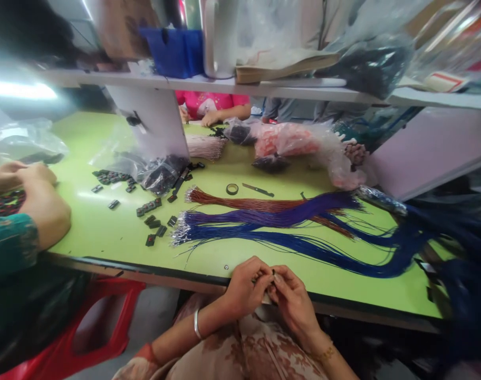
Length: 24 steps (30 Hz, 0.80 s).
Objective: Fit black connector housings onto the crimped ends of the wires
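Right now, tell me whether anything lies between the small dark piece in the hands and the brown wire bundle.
Yes. From the small dark piece, held by the left hand and right hand, the blue wires and then the purple wires lie across the way to the brown wire bundle.

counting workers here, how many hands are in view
6: the wearer's left hand and right hand in front, a co-worker's hands at far left, another person's hands across the table. Others may be hidden behind the shelf.
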Each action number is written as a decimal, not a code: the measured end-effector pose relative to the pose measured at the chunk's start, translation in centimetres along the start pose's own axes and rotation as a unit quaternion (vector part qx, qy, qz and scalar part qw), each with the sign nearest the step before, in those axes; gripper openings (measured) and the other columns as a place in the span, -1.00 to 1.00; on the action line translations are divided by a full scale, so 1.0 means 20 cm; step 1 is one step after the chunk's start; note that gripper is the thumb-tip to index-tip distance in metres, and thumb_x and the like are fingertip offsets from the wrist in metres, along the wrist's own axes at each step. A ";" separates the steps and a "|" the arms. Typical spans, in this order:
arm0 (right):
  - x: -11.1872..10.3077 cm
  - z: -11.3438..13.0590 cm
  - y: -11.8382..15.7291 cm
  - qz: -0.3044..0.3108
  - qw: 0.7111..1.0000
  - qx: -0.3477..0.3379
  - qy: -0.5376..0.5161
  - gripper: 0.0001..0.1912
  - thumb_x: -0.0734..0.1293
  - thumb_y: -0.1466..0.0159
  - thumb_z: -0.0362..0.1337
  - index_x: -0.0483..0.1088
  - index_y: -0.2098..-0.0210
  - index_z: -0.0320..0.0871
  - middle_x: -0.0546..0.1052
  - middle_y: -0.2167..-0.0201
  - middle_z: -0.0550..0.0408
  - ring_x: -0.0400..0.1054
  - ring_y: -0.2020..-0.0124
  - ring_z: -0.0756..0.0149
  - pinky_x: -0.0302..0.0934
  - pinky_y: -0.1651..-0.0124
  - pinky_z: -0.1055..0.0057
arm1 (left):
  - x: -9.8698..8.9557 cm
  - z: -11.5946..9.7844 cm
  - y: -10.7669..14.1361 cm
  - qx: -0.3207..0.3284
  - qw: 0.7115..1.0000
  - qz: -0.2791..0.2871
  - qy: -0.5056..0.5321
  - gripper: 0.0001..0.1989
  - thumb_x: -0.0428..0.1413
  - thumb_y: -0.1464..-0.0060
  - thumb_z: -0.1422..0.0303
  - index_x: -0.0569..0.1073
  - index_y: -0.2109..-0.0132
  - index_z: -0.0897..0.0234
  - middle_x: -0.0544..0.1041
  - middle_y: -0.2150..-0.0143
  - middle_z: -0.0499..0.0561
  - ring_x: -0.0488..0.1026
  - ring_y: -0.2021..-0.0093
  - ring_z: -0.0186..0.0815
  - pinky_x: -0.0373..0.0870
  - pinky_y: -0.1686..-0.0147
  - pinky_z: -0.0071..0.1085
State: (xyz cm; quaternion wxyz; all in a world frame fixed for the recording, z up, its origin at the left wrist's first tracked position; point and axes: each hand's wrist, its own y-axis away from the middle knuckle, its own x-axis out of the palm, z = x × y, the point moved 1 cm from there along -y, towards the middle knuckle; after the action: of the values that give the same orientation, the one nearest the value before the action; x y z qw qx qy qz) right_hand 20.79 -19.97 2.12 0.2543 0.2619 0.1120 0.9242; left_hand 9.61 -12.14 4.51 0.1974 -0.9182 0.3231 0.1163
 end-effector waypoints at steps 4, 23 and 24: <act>0.00 -0.01 0.05 0.000 0.993 -0.038 0.112 -0.63 0.42 -0.13 0.02 0.34 0.47 -0.16 0.26 0.72 0.26 0.03 0.69 0.53 -0.08 0.61 0.54 | 0.04 0.02 0.00 0.065 0.993 0.019 -0.094 -0.84 -0.01 -0.19 0.44 0.35 0.38 0.27 0.43 0.45 -0.03 0.37 0.44 -0.40 0.30 0.43 -0.47; -0.46 0.26 0.18 0.092 0.973 -0.009 0.210 -0.73 0.41 -0.15 -0.07 0.46 0.29 -0.15 0.45 0.54 0.10 0.36 0.50 0.33 0.22 0.34 0.40 | -0.10 0.17 -0.06 0.182 0.923 0.120 -0.318 -0.74 -0.02 -0.23 0.17 0.36 0.30 0.26 0.46 0.33 0.06 0.39 0.31 -0.26 0.36 0.32 -0.36; -0.54 0.31 0.22 0.094 0.965 -0.008 0.244 -0.74 0.41 -0.15 -0.08 0.49 0.33 -0.16 0.46 0.48 0.06 0.37 0.44 0.30 0.23 0.30 0.37 | -0.15 0.21 -0.08 0.165 0.925 0.109 -0.324 -0.77 -0.02 -0.23 0.20 0.39 0.26 0.26 0.49 0.26 0.09 0.42 0.25 -0.24 0.39 0.24 -0.33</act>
State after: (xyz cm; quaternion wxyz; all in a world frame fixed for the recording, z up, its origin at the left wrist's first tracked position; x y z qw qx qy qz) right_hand 30.27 -28.91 4.13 0.1337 0.0359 0.1383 0.9807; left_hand 7.90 -7.57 2.30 0.4263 -0.7439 0.3542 0.3735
